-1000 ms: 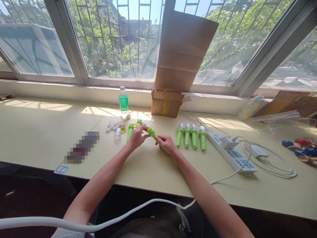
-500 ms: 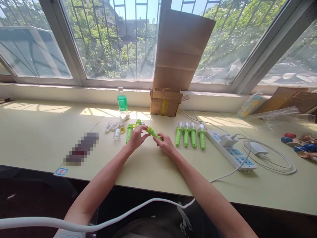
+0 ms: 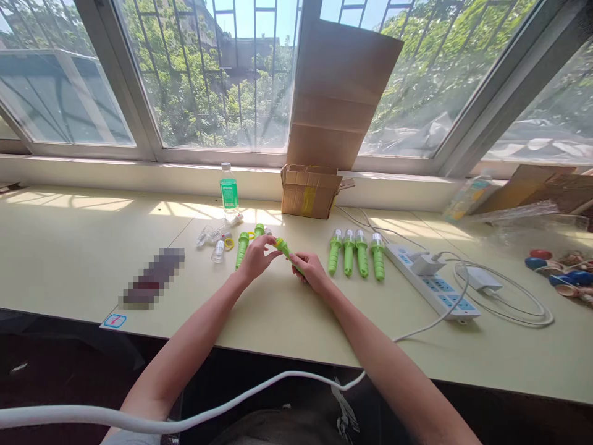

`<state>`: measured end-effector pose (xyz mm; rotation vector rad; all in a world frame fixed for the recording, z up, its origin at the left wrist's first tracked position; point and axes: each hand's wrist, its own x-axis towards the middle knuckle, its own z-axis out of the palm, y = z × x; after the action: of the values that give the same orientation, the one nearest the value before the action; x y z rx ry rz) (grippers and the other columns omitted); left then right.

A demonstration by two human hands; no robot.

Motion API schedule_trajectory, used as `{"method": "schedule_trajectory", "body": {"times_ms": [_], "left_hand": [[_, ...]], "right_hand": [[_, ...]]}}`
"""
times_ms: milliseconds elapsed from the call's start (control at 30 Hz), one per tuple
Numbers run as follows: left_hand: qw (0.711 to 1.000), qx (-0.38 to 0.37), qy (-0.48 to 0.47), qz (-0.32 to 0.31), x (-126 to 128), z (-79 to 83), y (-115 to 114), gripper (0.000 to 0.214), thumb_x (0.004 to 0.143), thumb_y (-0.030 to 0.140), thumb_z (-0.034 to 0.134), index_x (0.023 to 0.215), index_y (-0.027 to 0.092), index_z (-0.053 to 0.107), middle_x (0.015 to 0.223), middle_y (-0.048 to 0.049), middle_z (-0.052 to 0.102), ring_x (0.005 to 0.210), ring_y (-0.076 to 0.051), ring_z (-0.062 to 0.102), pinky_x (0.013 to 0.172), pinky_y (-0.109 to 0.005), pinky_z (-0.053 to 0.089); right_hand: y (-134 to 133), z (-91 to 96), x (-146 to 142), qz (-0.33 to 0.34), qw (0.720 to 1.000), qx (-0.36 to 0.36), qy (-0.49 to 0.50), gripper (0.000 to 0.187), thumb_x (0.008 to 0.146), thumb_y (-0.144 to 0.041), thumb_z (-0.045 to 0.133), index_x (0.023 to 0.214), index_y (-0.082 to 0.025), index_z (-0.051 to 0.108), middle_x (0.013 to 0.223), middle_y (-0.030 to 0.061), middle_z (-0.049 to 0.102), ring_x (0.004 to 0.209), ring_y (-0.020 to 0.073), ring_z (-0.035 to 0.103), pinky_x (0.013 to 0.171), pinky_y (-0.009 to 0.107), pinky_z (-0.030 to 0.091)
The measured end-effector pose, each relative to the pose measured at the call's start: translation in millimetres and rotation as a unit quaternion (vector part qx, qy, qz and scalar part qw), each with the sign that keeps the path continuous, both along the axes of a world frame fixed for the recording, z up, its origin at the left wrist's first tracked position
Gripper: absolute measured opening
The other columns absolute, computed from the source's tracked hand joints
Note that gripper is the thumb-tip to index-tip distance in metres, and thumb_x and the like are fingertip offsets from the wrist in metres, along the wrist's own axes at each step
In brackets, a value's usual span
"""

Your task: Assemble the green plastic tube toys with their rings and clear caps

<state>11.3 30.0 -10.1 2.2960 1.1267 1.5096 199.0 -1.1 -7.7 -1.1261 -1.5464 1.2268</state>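
Observation:
Between my hands a green ribbed handle [image 3: 284, 248] with a yellow ring at its top end is held at a slant above the table. The fingers of my right hand [image 3: 309, 271] are wrapped round its lower part. My left hand [image 3: 257, 256] pinches the yellow-ringed end with thumb and fingertips. Just beyond and beside my left hand are more green handles [image 3: 241, 247], partly hidden by it. Farther left lie clear plastic caps [image 3: 218, 251] and a loose yellow ring [image 3: 228, 243]. Right of my hands, several green handles with clear caps [image 3: 349, 253] lie in a row.
A bottle with a green label [image 3: 229, 194] and a small cardboard box [image 3: 306, 193] stand at the back. To the right, a white power strip [image 3: 435, 287] lies with chargers and cables. A pixelated dark patch [image 3: 152, 278] is at left. A white cable [image 3: 231, 402] crosses low in front.
My right hand has shifted its grip slightly on the green handle, its fingers now curled further round the lower part. The handle tilts a little more steeply. My left hand has barely moved.

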Motion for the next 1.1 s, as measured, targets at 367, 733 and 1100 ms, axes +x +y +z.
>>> {"method": "schedule_trajectory", "body": {"times_ms": [367, 733, 1100], "left_hand": [[1.000, 0.003, 0.013, -0.006, -2.2, -1.8, 0.3, 0.019, 0.077, 0.025, 0.067, 0.092, 0.019, 0.055, 0.097, -0.0052, 0.065, 0.087, -0.017, 0.064, 0.067, -0.031, 0.059], [1.000, 0.005, 0.025, -0.013, -0.8, -2.0, 1.2, 0.031, 0.075, 0.023, 0.068, 0.101, 0.020, 0.052, 0.097, -0.0056, 0.064, 0.089, -0.017, 0.063, 0.064, -0.030, 0.059], [0.999, -0.015, 0.020, -0.024, -0.3, 0.5, -1.6, 0.025, 0.077, 0.024, 0.067, 0.097, 0.019, 0.053, 0.096, -0.0048, 0.064, 0.088, -0.017, 0.064, 0.065, -0.030, 0.058]], "right_hand": [[0.1, 0.0, 0.3, 0.006, 1.000, -0.010, -0.007, 0.038, 0.070, -0.047, 0.066, 0.094, -0.019, 0.056, 0.057, -0.0043, 0.056, 0.036, 0.0062, 0.037, 0.034, 0.020, 0.028], [1.7, 2.5, 1.0, 0.003, 0.999, 0.016, -0.030, 0.040, 0.074, -0.056, 0.055, 0.069, -0.016, 0.061, 0.057, 0.0018, 0.057, 0.044, 0.0097, 0.044, 0.039, 0.022, 0.032], [1.5, 1.1, 1.1, -0.004, 1.000, -0.005, 0.002, 0.043, 0.065, -0.049, 0.068, 0.093, -0.018, 0.057, 0.057, -0.0023, 0.061, 0.037, 0.0083, 0.042, 0.036, 0.021, 0.033]]}}
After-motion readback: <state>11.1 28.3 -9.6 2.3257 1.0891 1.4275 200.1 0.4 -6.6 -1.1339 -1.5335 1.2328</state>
